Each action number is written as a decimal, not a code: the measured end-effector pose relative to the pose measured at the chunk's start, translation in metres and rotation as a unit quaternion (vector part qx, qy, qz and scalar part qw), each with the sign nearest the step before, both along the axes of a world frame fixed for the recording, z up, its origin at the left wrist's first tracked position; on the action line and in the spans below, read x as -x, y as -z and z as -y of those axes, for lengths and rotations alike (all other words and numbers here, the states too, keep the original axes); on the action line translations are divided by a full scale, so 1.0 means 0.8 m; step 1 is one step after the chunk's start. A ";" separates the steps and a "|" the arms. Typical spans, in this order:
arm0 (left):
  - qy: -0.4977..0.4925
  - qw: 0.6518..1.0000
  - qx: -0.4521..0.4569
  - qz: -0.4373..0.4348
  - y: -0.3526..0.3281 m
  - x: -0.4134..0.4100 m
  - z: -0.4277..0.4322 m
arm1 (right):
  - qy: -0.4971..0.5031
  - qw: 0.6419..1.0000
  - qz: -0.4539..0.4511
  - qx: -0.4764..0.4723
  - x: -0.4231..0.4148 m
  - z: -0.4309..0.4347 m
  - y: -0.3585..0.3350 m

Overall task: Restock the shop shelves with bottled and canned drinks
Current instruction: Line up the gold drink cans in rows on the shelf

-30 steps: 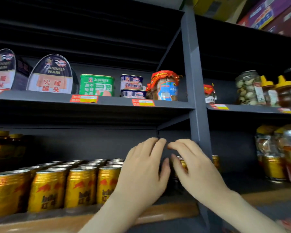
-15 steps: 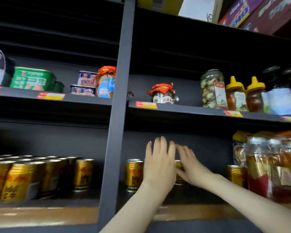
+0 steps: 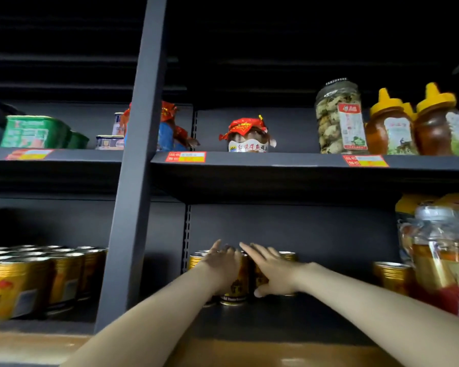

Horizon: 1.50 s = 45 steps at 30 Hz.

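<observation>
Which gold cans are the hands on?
The small cluster of gold cans just right of the shelf post, under the left hand and right hand; the big block at left stands untouched.

Open run along the lower shelf (image 3: 329, 319) right of the gold cans (image 3: 235, 290), straight through to the back panel (image 3: 316, 229). Boxed in by upright post (image 3: 127, 234) left, wrapped jars (image 3: 440, 260) right, upper shelf (image 3: 276, 162) low overhead.

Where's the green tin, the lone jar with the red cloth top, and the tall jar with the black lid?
green tin (image 3: 29, 132): head view, front label.
red-cloth jar (image 3: 247, 147): head view, white label band.
black-lidded jar (image 3: 327, 123): head view, clear side.
</observation>
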State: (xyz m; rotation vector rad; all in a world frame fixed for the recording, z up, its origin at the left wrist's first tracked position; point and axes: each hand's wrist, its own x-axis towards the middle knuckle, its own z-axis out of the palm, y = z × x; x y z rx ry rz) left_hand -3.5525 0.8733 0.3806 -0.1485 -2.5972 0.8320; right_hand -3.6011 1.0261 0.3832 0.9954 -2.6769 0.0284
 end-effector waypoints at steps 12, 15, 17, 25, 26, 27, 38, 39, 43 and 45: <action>0.167 0.983 -0.066 -0.028 0.003 -0.050 -0.008 | -0.062 0.973 0.052 0.216 0.005 0.005 0.004; 0.172 0.976 -0.071 -0.110 0.001 -0.052 -0.008 | -0.064 0.978 0.016 0.197 -0.018 -0.002 0.000; 0.193 0.960 -0.159 -0.126 -0.005 -0.060 -0.009 | -0.076 0.974 -0.008 0.213 -0.041 -0.012 -0.008; 0.406 0.805 -0.406 -0.149 0.018 -0.145 -0.022 | -0.133 0.922 -0.125 0.341 -0.169 -0.046 0.008; 0.425 0.792 -0.407 -0.162 0.029 -0.158 -0.021 | -0.136 0.920 -0.134 0.342 -0.186 -0.044 0.018; 0.444 0.780 -0.403 -0.177 0.040 -0.171 -0.018 | -0.136 0.920 -0.140 0.340 -0.201 -0.041 0.029; 0.492 0.709 -0.460 -0.210 0.160 -0.330 0.130 | -0.213 0.887 -0.213 0.351 -0.356 0.114 0.154; 0.482 0.700 -0.491 -0.191 0.170 -0.346 0.150 | -0.221 0.886 -0.195 0.357 -0.368 0.135 0.168; 0.398 0.607 -0.685 -0.059 0.215 -0.389 0.223 | -0.224 0.885 -0.086 0.399 -0.400 0.214 0.236; 0.303 0.505 -0.808 0.025 0.243 -0.394 0.253 | -0.200 0.884 -0.019 0.421 -0.405 0.245 0.270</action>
